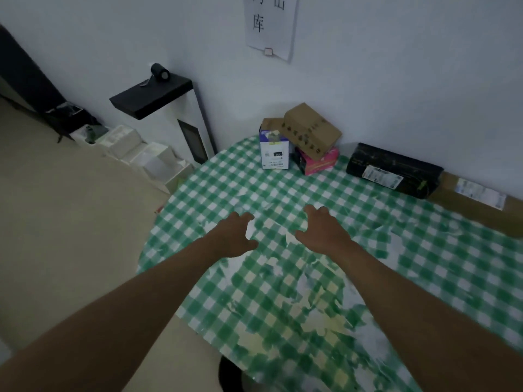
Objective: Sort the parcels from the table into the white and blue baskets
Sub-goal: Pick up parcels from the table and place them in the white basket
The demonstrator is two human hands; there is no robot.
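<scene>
I am reaching out over the table [424, 278], its green-checked cloth running bare from my near edge up to the far edge at the wall, so I am getting open room to travel forward with nothing in the way. The parcels are all lying ahead of my hands, along that far edge. The long brown carton [478, 206] is sitting flat toward the far right corner, its long axis running along the wall, and the black wrapped parcel [393, 171] is lying just left of it on the same line, seemingly touching its end. Toward the far left corner a brown box [311, 130] is tilting on top of a pink box [318, 162], with a white and blue box [274, 151] standing just beside them. My right hand [325, 227] is hovering nearer the black parcel; my left hand [233, 236] is pointing nearer the stacked cluster. Both hands are loosely spread, fingers relaxed, holding nothing. No basket is showing from here, though the pale bins on the floor past the left edge are too blurred for me to name
</scene>
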